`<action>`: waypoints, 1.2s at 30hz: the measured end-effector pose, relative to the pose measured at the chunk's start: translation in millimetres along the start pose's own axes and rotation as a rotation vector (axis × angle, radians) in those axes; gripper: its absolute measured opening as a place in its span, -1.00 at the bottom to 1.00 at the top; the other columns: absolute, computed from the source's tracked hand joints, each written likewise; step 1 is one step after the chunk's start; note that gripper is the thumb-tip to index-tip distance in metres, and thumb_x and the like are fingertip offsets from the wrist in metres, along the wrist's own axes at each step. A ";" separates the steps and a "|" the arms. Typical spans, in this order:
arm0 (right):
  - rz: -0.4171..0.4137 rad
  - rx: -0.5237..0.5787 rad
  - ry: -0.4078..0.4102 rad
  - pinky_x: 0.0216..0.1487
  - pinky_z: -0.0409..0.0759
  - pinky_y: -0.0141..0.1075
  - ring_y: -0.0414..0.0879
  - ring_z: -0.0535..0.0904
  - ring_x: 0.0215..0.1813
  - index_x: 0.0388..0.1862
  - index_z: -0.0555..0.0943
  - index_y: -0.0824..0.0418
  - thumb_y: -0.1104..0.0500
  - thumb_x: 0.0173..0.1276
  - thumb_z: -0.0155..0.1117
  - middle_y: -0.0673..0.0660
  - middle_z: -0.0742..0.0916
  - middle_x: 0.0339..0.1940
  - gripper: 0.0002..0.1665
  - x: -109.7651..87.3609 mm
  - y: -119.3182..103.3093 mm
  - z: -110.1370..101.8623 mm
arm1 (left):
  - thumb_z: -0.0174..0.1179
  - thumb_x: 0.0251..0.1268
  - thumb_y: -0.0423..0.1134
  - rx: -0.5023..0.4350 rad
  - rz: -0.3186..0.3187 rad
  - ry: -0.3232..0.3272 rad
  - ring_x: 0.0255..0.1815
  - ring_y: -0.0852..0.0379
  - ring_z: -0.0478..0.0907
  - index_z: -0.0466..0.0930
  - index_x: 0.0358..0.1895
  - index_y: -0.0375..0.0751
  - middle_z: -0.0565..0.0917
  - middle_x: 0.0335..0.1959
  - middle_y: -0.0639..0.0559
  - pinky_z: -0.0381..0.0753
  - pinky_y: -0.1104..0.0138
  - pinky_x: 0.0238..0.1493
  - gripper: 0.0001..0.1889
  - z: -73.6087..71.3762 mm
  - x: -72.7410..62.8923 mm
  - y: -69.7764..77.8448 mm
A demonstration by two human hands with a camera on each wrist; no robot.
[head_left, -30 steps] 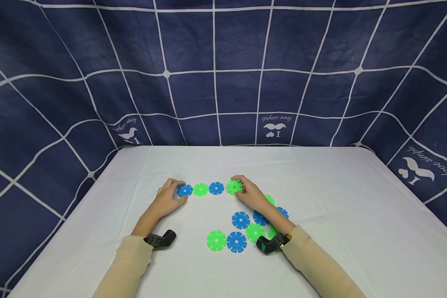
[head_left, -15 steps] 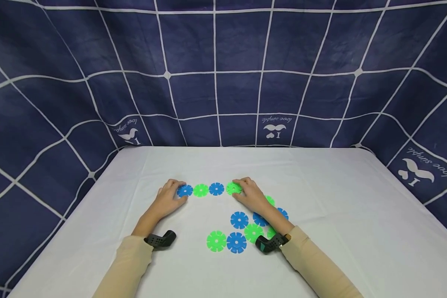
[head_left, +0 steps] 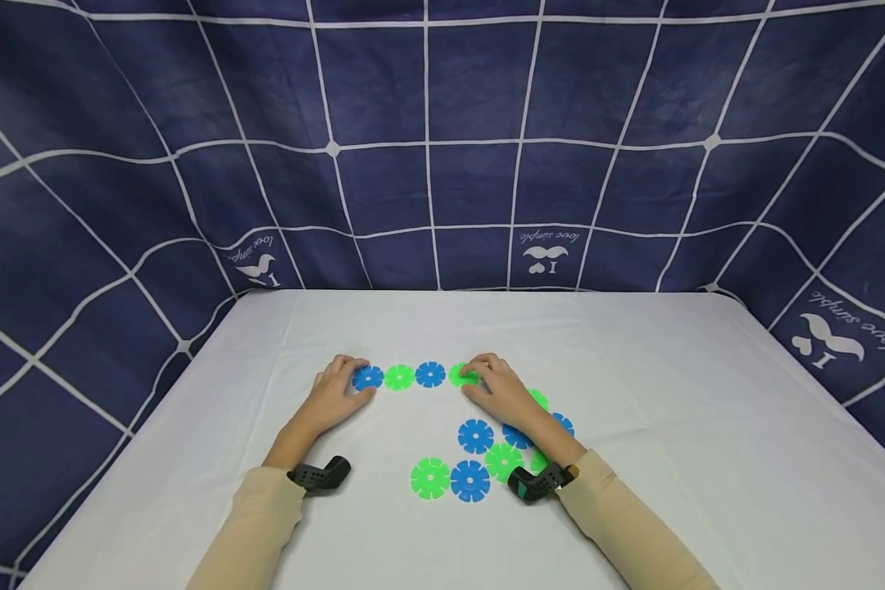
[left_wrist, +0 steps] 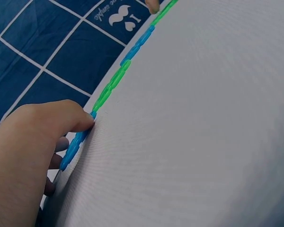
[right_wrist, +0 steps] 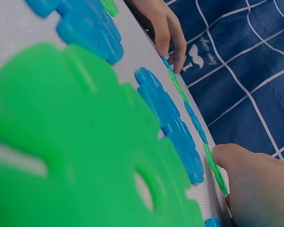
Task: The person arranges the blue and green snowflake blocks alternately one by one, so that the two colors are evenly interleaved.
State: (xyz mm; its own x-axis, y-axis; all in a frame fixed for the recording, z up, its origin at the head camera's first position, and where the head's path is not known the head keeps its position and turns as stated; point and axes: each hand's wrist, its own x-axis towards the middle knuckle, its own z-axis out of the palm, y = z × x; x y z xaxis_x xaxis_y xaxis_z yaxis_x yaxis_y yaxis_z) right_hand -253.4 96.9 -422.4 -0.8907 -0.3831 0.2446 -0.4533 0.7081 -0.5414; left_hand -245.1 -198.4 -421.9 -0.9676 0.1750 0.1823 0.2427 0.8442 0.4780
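Holding blue disc (head_left: 369,380) (L hand (head_left: 334,395)) & grn disc (head_left: 458,376) (R hand (head_left: 500,388))

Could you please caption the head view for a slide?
Left hand holding a blue disc, right hand holding a green disc, two more discs lying between them.

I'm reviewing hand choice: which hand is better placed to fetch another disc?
Probably the right hand: the scattered discs lie nearer it, though it touches the row's green end disc. The left hand touches the blue disc at the opposite end.
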 end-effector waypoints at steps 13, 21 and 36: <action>-0.024 -0.023 -0.011 0.12 0.32 -0.04 0.00 0.39 0.10 -0.02 0.55 0.04 0.05 0.28 0.12 0.11 0.49 0.14 -0.70 -1.4 0.2 -0.4 | 0.13 0.13 -0.07 -0.007 -0.006 -0.012 0.17 -0.12 0.29 0.35 0.18 -0.24 0.36 0.10 -0.19 0.19 0.06 0.04 -0.46 -1.5 0.1 0.8; -0.043 -0.035 -0.020 0.14 0.31 -0.04 0.02 0.39 0.11 0.03 0.53 0.05 0.04 0.30 0.10 0.11 0.48 0.18 -0.66 -1.8 -0.5 -1.2 | 0.12 0.13 -0.07 0.000 -0.010 -0.015 0.16 -0.13 0.29 0.35 0.18 -0.23 0.36 0.10 -0.20 0.19 0.05 0.04 -0.46 -1.8 0.3 0.4; -0.073 -0.061 -0.037 0.12 0.32 -0.04 0.02 0.39 0.10 0.07 0.51 0.04 0.03 0.33 0.05 0.09 0.49 0.20 -0.65 -1.6 2.7 -1.1 | 0.13 0.12 -0.06 -0.003 -0.013 -0.011 0.17 -0.13 0.29 0.36 0.17 -0.24 0.36 0.11 -0.20 0.19 0.04 0.07 -0.45 -1.1 1.0 0.0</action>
State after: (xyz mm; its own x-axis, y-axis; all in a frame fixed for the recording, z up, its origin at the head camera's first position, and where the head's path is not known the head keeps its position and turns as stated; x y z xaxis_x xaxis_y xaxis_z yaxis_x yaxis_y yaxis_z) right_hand -253.2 100.1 -423.3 -0.8540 -0.4557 0.2511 -0.5189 0.7118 -0.4734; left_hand -246.1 -198.7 -420.8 -0.9713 0.1700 0.1666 0.2307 0.8450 0.4825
